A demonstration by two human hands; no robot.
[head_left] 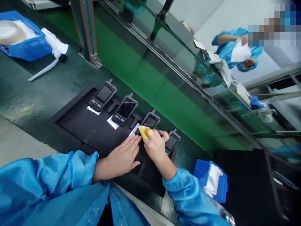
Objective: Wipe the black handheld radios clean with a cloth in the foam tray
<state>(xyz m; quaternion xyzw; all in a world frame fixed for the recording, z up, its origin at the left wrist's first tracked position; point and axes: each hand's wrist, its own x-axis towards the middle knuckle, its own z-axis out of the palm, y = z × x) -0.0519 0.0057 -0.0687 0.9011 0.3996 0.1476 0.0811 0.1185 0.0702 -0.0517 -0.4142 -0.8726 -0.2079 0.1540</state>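
My right hand (154, 142), with yellow finger cots on some fingers, is closed on a small white cloth (144, 127) and presses it onto the third black handheld radio (151, 120). My left hand (123, 155) lies with fingers stretched out, their tips by the lower end of that radio and a white printed label (134, 129). The radio's lower part is hidden under my right hand. Two more handheld radios lie to the left, the first (102, 95) and the second (125, 109), each with a label at its bottom. Another radio (172, 140) lies just beyond my right hand.
The radios rest along a black foam tray (77, 119) on the green bench (68, 89). A blue bin (35, 47) with a tape roll (11, 33) and a brush (47, 69) are at left. Another blue bin (222, 188) stands right. Behind the glass a co-worker (235, 50) holds white material.
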